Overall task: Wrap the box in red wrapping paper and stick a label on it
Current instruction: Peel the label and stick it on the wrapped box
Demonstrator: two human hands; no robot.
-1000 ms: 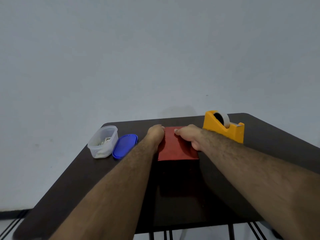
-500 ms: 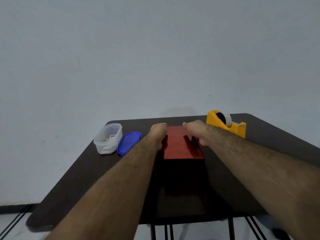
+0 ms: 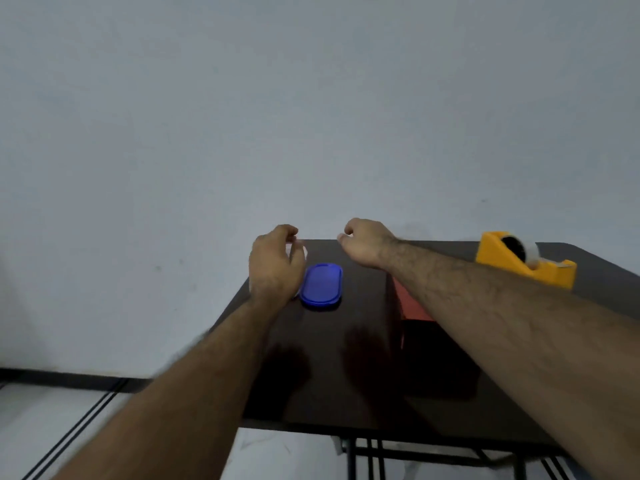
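While both arms stretch out over the dark surface [image 3: 346, 358], the head view shows the left hand [image 3: 273, 268] hanging over the clear container [image 3: 300, 252], which it almost wholly hides; only a pale sliver of rim shows by the thumb. Its fingers are curled downward, but I cannot tell whether they grip the container or just hover above it. The right hand [image 3: 363, 242] floats near the far edge, fingers loosely bent, holding nothing that I can see. Between the two lies the blue lid [image 3: 321, 287], flat on the surface, just beside the left hand.

The box [image 3: 410, 303], already dressed in red paper, sits under the right forearm, so only a strip of its top and its dark near side show. Further right stands the yellow tape dispenser [image 3: 524, 261], well apart from both hands.

Judging from this, the wrapping looks done and the label is what remains; I would guess the labels are in that container. The box seems light and stiff, with glossy paper likely to slip under dry fingers. Best steady it by the opposite side faces, pressing flat and sparing the taped seams. A label will be flimsy and sticky, so pinch it by one edge.
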